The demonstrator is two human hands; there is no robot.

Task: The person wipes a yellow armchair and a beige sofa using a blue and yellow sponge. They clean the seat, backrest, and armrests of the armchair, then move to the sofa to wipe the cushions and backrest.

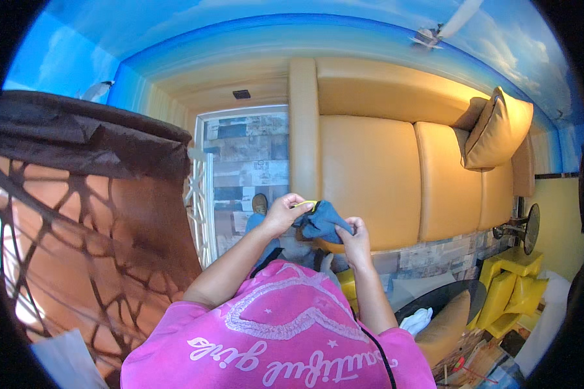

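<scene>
Blue cloth (323,222) sits bunched between both hands, held up in front of the chest, over the pink shirt (279,330).

Left hand (283,214): fingers curled closed, pinching the cloth's upper left edge together with a small yellow piece (306,205). Can't tell what the yellow piece is: a clip, a tag or a trim; too small.

Right hand (355,241): closed on the cloth's lower right corner, thumb on top, fingers tucked under. Both grips look firm, neither palm open.

Progress, judged from this view only: cloth is still crumpled, no clean fold line, no flat panel showing. Looks like an early or middle stage of handling, with both hands working one end of the fabric near the yellow piece. Nothing finished is visible, and no stack of done cloths is in view. Left to do, as far as I can judge: most of it, since the cloth is neither spread nor folded.

Around: a blue-trousered leg and a shoe (259,203) show just past the hands. Tan leather sofa (370,181) lies behind, loose tan cushion (498,129) at its far end. Brown curtain with a branch pattern (91,220) fills the left. Yellow plastic furniture (509,285) and a small fan (529,228) at right, white cloth (416,319) on a dark round table (441,298) just beside the right forearm. Blue sky mural (240,26) wraps the walls.
</scene>
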